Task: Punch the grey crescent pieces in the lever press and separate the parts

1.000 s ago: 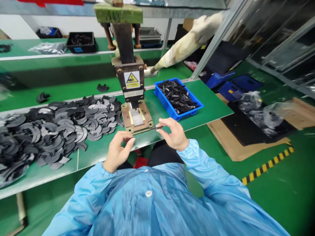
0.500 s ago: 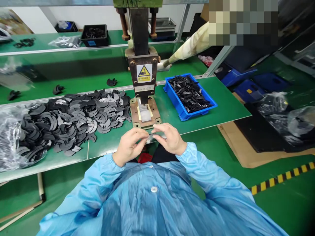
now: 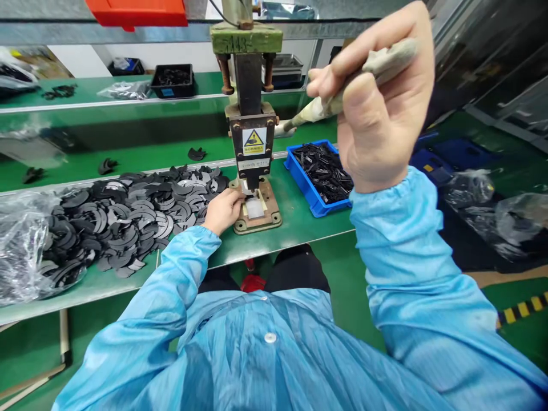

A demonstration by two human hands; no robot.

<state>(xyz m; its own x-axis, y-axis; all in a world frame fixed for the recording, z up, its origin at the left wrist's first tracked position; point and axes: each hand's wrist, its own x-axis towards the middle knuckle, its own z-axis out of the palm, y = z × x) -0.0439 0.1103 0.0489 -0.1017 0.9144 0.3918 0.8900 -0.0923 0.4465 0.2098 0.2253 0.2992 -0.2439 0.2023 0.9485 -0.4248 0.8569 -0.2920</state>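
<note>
Two hands work the press (image 3: 252,134), the left hand (image 3: 223,211) low at its foot and the right hand (image 3: 383,123) raised. The right hand's grip is wrapped around the pale lever (image 3: 315,109), fingers curled over one side, thumb against the other. The left hand's fingertips reach over the left side of the base plate (image 3: 271,206), near the punch (image 3: 253,185); they are too small and covered to show whether that grip pinches a piece or merely rests there.

The press stands on the green counter (image 3: 299,225), its punch at the back of a pale metal block (image 3: 256,209); whether they touch, I cannot tell. Curved dark pieces (image 3: 141,211) lie heaped to the left, and a blue bin (image 3: 319,208) of narrow black parts (image 3: 323,171) sits to the right.

The step in hand looks like placing or steadying something by the punch while the lever is held. The next move seems to call for the left fingers well clear before any pull, a caution matched by the hand-hazard sign (image 3: 254,141) on the press.
</note>
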